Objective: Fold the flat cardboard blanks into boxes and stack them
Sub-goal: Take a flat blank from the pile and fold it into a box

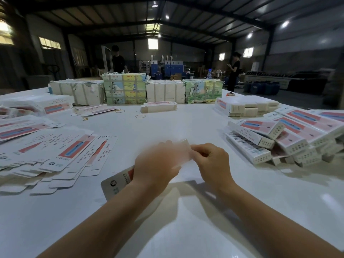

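Above the white surface, the left hand and right hand both grip one cardboard blank, blurred. Flat blanks fan out left; folded boxes pile right. Wrapped bundles line the far edge.

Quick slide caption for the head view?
Both hands fold a cardboard blank over the white table, flat blanks left, finished boxes right.

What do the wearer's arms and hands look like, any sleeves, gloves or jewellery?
Both forearms are bare to the frame edge: no sleeves show. The left hand and right hand wear no gloves, and no watch, ring or bracelet is visible. The left hand is motion-blurred, so fine detail there is unclear.
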